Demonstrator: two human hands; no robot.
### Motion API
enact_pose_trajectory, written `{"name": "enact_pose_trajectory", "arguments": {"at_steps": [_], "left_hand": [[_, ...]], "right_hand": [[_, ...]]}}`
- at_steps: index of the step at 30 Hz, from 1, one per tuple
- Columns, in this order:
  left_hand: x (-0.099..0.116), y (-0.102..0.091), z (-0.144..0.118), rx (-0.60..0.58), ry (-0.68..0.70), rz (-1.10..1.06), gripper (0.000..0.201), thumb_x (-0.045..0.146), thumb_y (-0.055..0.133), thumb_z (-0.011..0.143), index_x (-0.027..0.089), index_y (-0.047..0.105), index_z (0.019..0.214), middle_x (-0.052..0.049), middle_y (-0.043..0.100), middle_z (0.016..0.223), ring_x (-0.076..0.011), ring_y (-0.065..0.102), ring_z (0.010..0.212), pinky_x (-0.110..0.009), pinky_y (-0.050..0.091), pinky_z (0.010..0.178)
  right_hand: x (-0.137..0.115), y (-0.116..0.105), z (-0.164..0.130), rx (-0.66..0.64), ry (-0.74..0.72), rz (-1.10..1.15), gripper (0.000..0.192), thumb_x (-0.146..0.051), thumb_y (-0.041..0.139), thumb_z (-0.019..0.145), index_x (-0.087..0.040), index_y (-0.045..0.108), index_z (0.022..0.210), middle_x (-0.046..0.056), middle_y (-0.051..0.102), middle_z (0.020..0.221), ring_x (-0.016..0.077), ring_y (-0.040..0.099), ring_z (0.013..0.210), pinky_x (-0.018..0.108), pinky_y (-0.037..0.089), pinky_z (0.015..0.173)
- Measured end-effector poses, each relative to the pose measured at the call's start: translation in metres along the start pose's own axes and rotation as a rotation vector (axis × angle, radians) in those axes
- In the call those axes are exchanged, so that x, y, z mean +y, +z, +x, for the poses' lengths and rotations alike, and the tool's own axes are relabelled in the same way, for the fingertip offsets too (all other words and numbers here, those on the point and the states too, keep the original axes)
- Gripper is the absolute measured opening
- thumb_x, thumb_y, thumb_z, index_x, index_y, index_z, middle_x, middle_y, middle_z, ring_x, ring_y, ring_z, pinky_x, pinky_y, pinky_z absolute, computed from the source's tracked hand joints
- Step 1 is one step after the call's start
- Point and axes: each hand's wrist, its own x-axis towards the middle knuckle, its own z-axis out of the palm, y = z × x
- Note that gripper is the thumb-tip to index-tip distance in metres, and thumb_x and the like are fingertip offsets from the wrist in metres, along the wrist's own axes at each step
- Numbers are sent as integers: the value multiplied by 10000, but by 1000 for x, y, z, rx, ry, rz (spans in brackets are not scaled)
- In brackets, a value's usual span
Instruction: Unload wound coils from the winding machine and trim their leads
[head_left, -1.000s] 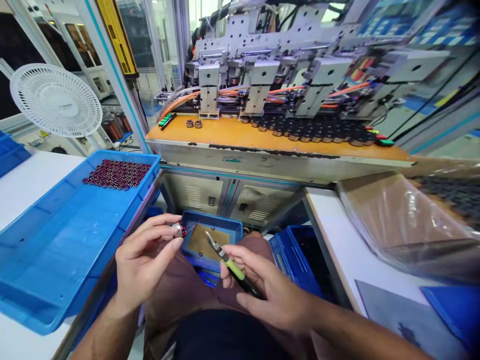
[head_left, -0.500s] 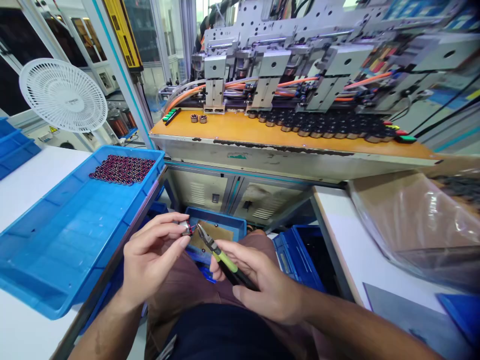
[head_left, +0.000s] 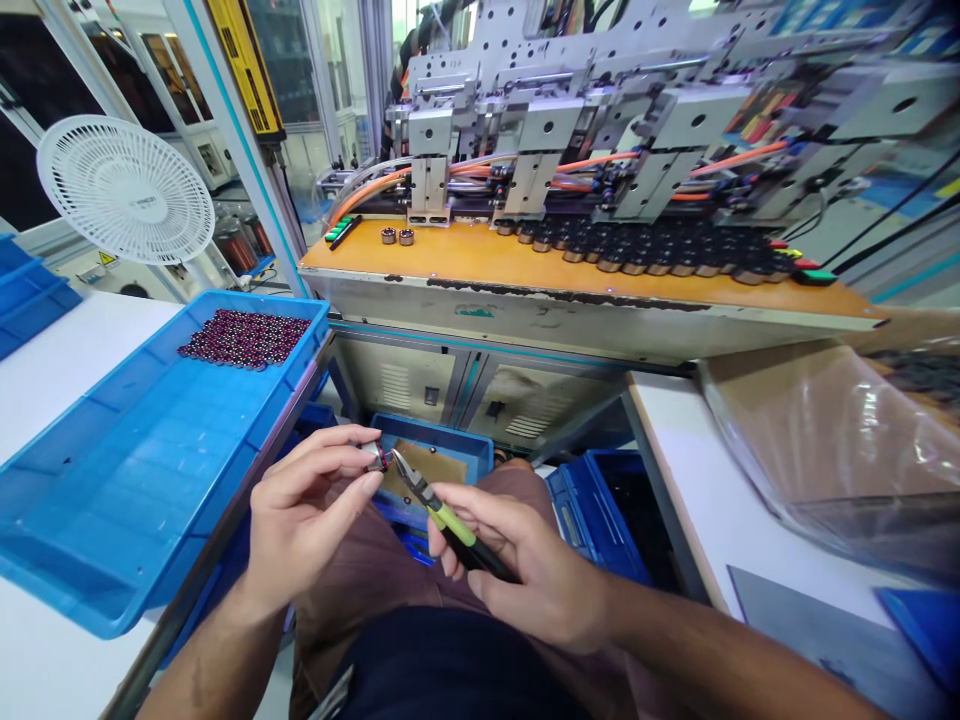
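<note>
- Left hand (head_left: 304, 515): thumb and fingertips pinch a small wound coil (head_left: 379, 458) with red wire, held above the lap, near centre of the view.
- Right hand (head_left: 525, 570): fingers wrapped around the green-and-black handles of a pair of side cutters (head_left: 435, 508); the cutter tip points up and left and sits right at the coil, touching or just short of it, which cannot be told.
- Small blue bin (head_left: 435, 455): directly beyond the two hands, low between the worktops, with a brown sheet in its bottom.
- Blue tray (head_left: 135, 470): on the white worktop (head_left: 52, 370) at left; a cluster of finished red-wound coils (head_left: 246, 338) lies in its far corner, the near part bare.
- White fan (head_left: 126, 190): at far left, beyond the tray.
- Winding machine (head_left: 600, 110): across the far side, on an orange deck (head_left: 480, 258); a row of dark coils (head_left: 645, 250) stands along the deck under the heads, two single ones (head_left: 397, 237) apart at its left end.
- Clear plastic bag (head_left: 825, 440): on the right worktop, contents unclear.
- Dark blue crate (head_left: 592, 510): low, just right of the right hand.
</note>
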Motion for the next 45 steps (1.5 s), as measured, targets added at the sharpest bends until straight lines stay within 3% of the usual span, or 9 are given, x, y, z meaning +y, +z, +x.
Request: {"name": "enact_pose_trajectory", "arguments": {"at_steps": [12, 19, 22, 25, 29, 35, 41, 45], "left_hand": [[2, -1, -1, -6, 12, 13, 279, 40, 730, 788, 240, 743, 982, -53, 732, 1085, -198, 691, 1067, -300, 602, 863], [1, 1, -1, -29, 32, 36, 263, 36, 724, 792, 233, 743, 966, -53, 733, 1091, -199, 696, 1049, -326, 595, 893], [-1, 0, -1, -38, 35, 19, 280, 25, 715, 796, 233, 730, 983, -54, 722, 1107, -191, 689, 1051, -319, 589, 896], [-4, -3, -2, -48, 85, 33, 268, 18, 697, 809, 223, 714, 979, -70, 697, 1114, -199, 669, 1068, -330, 592, 876], [-11, -6, -3, -20, 231, 74, 318, -19, 719, 763, 211, 655, 974, -77, 622, 1169, -197, 662, 1053, -328, 610, 834], [-14, -2, -6, -35, 232, -99, 555, -110, 709, 708, 242, 485, 1075, -55, 656, 1119, -216, 686, 1033, -417, 617, 857], [-19, 0, -8, -40, 280, -103, 636, -171, 691, 671, 217, 493, 1135, -68, 699, 1112, -224, 695, 1047, -433, 595, 922], [-21, -1, -9, -59, 301, -121, 677, -205, 673, 653, 195, 496, 1170, -88, 700, 1138, -232, 694, 1062, -430, 592, 938]], "right_hand": [[2, 1, -2, -2, -5, 41, 692, -28, 583, 771, -235, 426, 1413, 33, 573, 964, 97, 552, 766, 265, 481, 721], [0, 4, -5, 34, 43, -73, 388, -64, 560, 776, -184, 628, 1139, 3, 527, 808, 84, 478, 642, 229, 421, 590], [1, 6, -5, 104, 88, -37, 449, -105, 576, 787, -193, 596, 1227, 7, 531, 832, 86, 487, 649, 230, 419, 588], [1, 6, -6, 144, 108, 21, 564, -107, 586, 793, -220, 517, 1341, 13, 551, 885, 89, 518, 688, 241, 444, 631], [-1, 3, -13, 101, 93, 21, 630, -74, 583, 796, -252, 469, 1390, 30, 571, 942, 98, 550, 738, 261, 483, 686], [-5, 0, -24, 79, 49, -73, 644, -34, 521, 837, -302, 427, 1415, 45, 595, 1024, 112, 602, 827, 293, 536, 789], [-12, 2, -22, 28, -3, -155, 722, 4, 485, 796, -277, 356, 1449, 81, 597, 1139, 157, 621, 1016, 375, 542, 942], [-14, 3, -19, 11, 16, -144, 720, -2, 479, 793, -260, 343, 1452, 91, 587, 1167, 165, 619, 1041, 409, 545, 962]]}}
